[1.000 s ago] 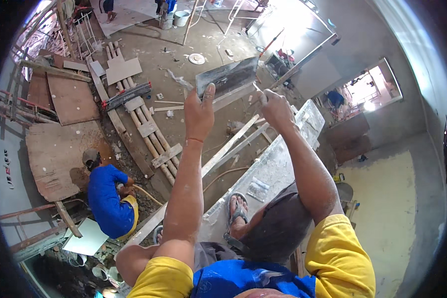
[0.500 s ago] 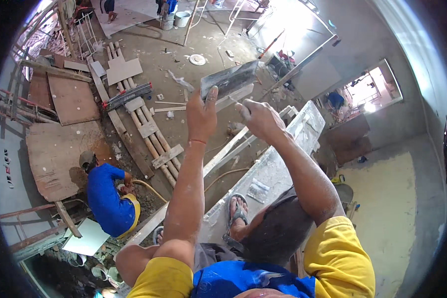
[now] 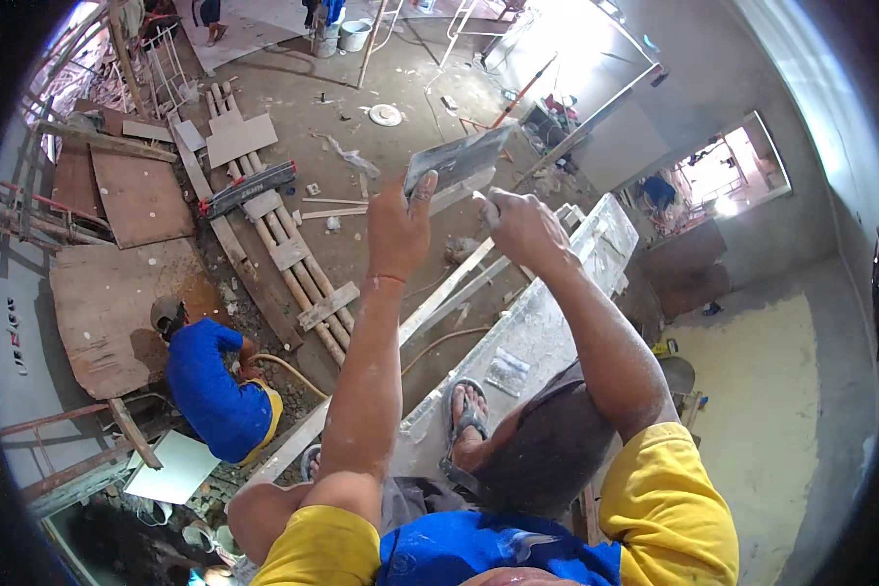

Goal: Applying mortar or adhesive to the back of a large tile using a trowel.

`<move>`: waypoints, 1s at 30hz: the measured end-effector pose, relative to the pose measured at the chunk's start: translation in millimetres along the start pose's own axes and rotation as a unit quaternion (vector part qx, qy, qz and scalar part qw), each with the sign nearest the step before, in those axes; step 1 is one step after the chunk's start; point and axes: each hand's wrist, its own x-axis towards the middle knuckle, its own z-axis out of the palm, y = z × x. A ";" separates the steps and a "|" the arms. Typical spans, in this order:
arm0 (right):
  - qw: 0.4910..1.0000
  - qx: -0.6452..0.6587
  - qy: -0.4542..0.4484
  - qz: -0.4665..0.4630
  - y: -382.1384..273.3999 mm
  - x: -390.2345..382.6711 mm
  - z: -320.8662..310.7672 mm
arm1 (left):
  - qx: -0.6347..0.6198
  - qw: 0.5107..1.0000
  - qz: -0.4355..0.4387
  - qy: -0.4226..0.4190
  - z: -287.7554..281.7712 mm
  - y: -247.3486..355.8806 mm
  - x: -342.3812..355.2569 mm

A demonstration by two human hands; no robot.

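In the head view, my left hand (image 3: pixel 398 234) is closed on a flat rectangular metal trowel (image 3: pixel 459 145), held up with the thumb over its near edge. A lighter strip shows just below the blade. Close to its right, my right hand (image 3: pixel 523 227) is closed round a small, pale tool (image 3: pixel 481 200), mostly hidden by the fingers; its kind is hard to tell. Whether it touches the trowel I cannot tell. White dust covers my fingers. My sandalled foot (image 3: pixel 467 420) rests on a narrow, plaster-stained plank platform (image 3: pixel 581 278) beneath me.
A co-worker in blue (image 3: pixel 215 381) crouches below left, holding a hose. Bamboo poles (image 3: pixel 283 244) and plywood sheets (image 3: pixel 122 313) lie on the left. Buckets (image 3: pixel 355 36) and a metal frame stand farther back; a window opening (image 3: pixel 737 161) is at right.
My left hand and trowel have shifted a little to the right. My right hand has come left, closer to the trowel. The co-worker has leaned slightly leftward.
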 end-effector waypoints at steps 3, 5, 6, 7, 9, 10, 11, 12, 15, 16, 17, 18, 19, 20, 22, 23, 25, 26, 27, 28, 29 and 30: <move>1.000 0.006 -0.003 -0.012 -0.7 2.9 -2.9 | 0.017 1.000 -0.020 -0.012 -1.0 -2.9 0.8; 1.000 -0.001 -0.003 0.027 2.9 6.4 -6.5 | 0.013 0.999 -0.034 -0.020 -1.2 1.2 -0.1; 1.000 -0.002 -0.003 0.029 5.0 4.9 -5.5 | 0.025 0.999 -0.022 -0.023 -1.3 3.6 -1.5; 1.000 -0.009 -0.011 0.022 5.7 5.6 -3.9 | 0.039 0.999 -0.009 -0.021 -3.1 6.0 -0.7; 1.000 -0.007 -0.001 -0.001 4.2 2.6 2.0 | 0.043 0.999 -0.014 -0.021 -2.5 -0.6 -0.1; 1.000 -0.007 -0.001 -0.001 2.5 2.6 -0.4 | 0.045 0.998 -0.020 -0.024 -2.7 -0.6 0.4; 1.000 0.000 -0.010 0.011 -0.3 3.1 -5.6 | 0.046 0.998 -0.020 -0.023 -3.1 -0.8 1.3; 1.000 0.007 -0.018 0.024 -1.3 4.7 -8.8 | 0.008 1.000 -0.012 -0.007 -3.5 -0.9 2.4; 0.999 -0.010 -0.001 0.037 7.4 8.0 -4.6 | -0.032 0.999 -0.017 0.005 -2.4 5.7 -0.4; 0.999 -0.013 0.007 0.032 6.5 7.8 -2.4 | -0.030 0.999 -0.029 0.008 -1.7 6.8 -1.0; 0.999 0.024 0.022 0.014 3.5 3.2 4.0 | -0.029 0.999 -0.028 0.010 0.7 6.4 -1.4; 0.999 0.024 0.022 0.012 0.8 -0.6 8.5 | -0.035 0.998 -0.028 0.034 3.9 5.1 -2.2; 0.999 0.031 -0.005 -0.013 -12.1 -7.1 7.3 | -0.041 0.997 -0.030 0.057 3.9 4.4 -3.1; 0.998 0.038 -0.032 -0.038 -19.8 -10.0 6.0 | -0.039 0.997 -0.030 0.058 2.1 2.6 -2.8; 0.998 0.045 -0.025 -0.038 -13.2 -3.7 5.5 | -0.059 0.995 -0.045 0.066 2.0 1.3 -2.0; 0.998 0.053 -0.003 -0.026 -2.6 3.7 5.7 | -0.062 0.995 -0.045 0.064 5.2 1.6 -1.5; 0.999 0.040 0.019 -0.013 2.7 6.5 5.1 | -0.036 0.996 -0.043 0.070 7.0 0.6 -0.1; 0.999 0.042 0.018 -0.016 -3.1 3.7 5.8 | -0.033 0.996 -0.043 0.072 5.3 -0.7 -0.3; 0.998 0.059 0.005 -0.024 -10.2 -0.8 8.5 | -0.035 0.995 -0.053 0.076 3.7 -1.8 -1.0; 0.997 0.075 -0.007 -0.031 -14.5 -5.6 10.1 | -0.039 0.994 -0.063 0.079 3.2 -2.0 -1.7; 0.996 0.069 0.013 -0.064 -15.1 -8.2 13.2 | -0.038 0.994 -0.063 0.080 2.5 -4.7 -0.7; 0.995 0.069 0.013 -0.065 -15.6 -4.3 9.0 | -0.053 0.993 -0.072 0.079 1.0 -8.8 1.5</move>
